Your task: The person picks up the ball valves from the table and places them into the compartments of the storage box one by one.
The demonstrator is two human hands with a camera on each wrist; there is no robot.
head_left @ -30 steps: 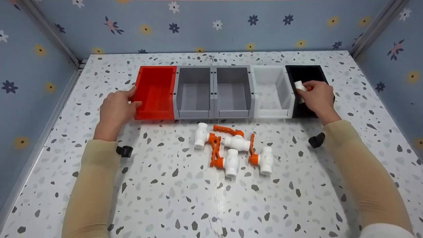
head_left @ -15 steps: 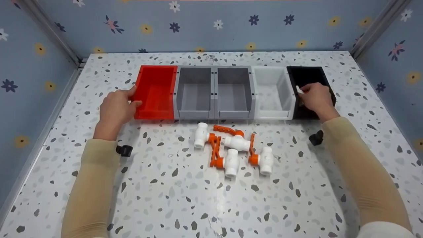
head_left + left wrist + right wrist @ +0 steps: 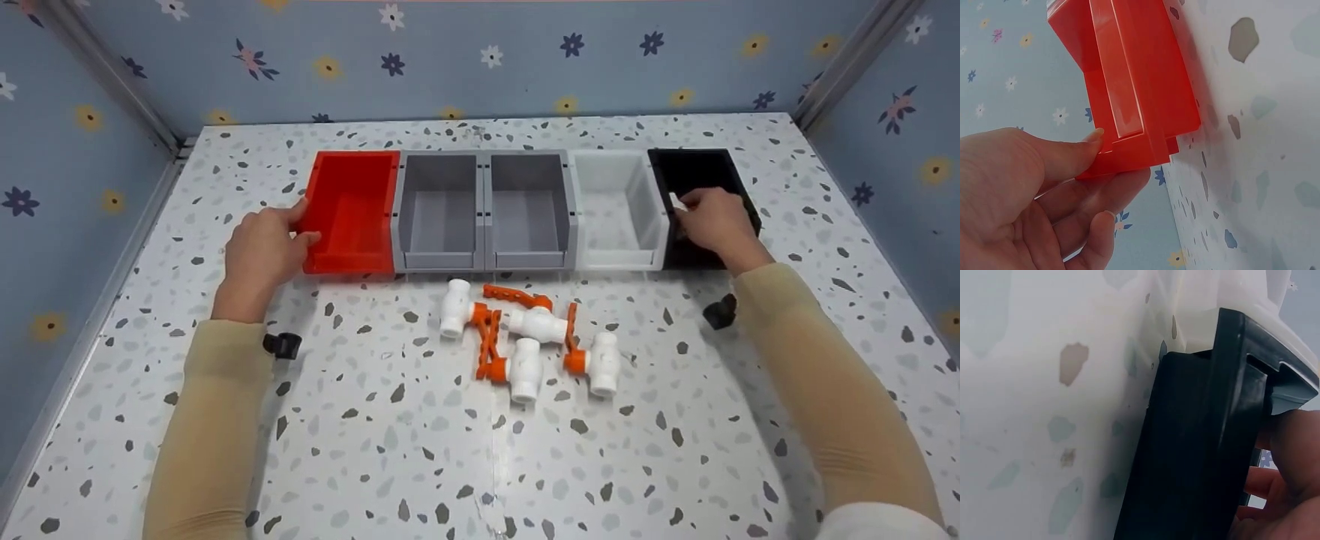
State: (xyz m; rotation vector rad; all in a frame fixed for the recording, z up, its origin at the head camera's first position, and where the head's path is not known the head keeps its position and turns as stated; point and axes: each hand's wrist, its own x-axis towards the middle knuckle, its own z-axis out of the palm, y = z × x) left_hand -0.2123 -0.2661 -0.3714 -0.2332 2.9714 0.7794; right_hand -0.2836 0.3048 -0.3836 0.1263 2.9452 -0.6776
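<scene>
In the head view my left hand (image 3: 261, 247) grips the left side wall of a red bin (image 3: 349, 262). The left wrist view shows the thumb inside that bin (image 3: 1129, 84) and fingers beneath its outer side. My right hand (image 3: 720, 225) reaches into the black bin (image 3: 694, 259) at the row's right end. Its fingers pinch a white plastic ball valve (image 3: 677, 202), of which only a small white part shows. In the right wrist view the black bin wall (image 3: 1196, 439) hides the valve, and the curled fingers (image 3: 1266, 481) are partly visible.
Two grey bins (image 3: 442, 260) (image 3: 529, 260) and a white bin (image 3: 619, 260) stand between the red and black ones. Several white ball valves with orange handles (image 3: 526, 371) lie in a cluster before the row. Patterned walls (image 3: 480, 67) enclose the speckled table (image 3: 375, 450).
My right hand has lowered the ball valve deeper into the black bin, so its orange part no longer shows. My left hand has stayed on the red bin.
</scene>
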